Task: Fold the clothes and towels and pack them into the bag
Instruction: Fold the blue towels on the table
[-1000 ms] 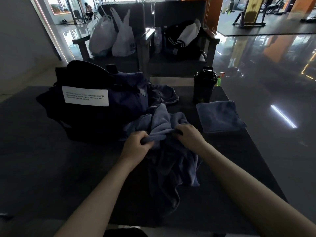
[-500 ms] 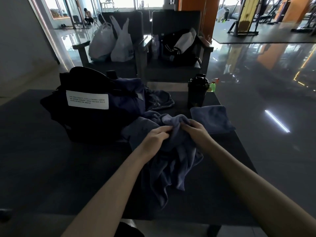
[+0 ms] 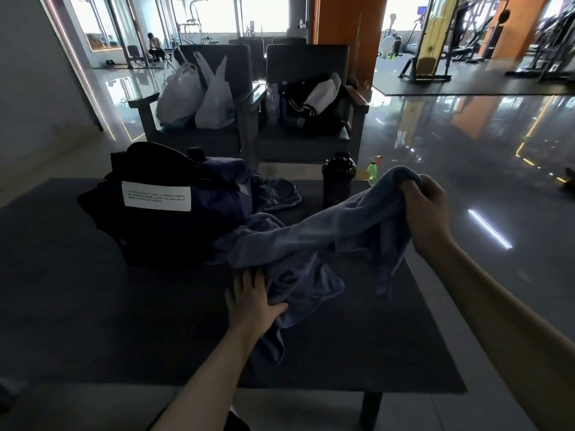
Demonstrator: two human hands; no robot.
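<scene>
A blue-grey towel (image 3: 314, 241) stretches across the dark table (image 3: 93, 306). My right hand (image 3: 426, 209) grips one end of it, raised up at the right. Low on the table, my left hand (image 3: 252, 297) holds the other end, thumb curled into the cloth. A dark navy bag (image 3: 174, 213) with a white label stands at the left, behind the towel. More blue cloth (image 3: 277, 194) lies bunched beside the bag. The folded towel seen earlier at the right is hidden behind the lifted one.
A black shaker bottle (image 3: 338, 178) stands at the table's far edge, with a green spray bottle (image 3: 372, 169) behind it. Two dark chairs beyond hold white plastic bags (image 3: 196, 98) and a black jacket (image 3: 314, 107). Glossy floor spreads to the right.
My hands were together on the bunched towel; now they have moved apart. The right hand lifted one end up and to the right, the left slid down toward me, and the towel is drawn out.
</scene>
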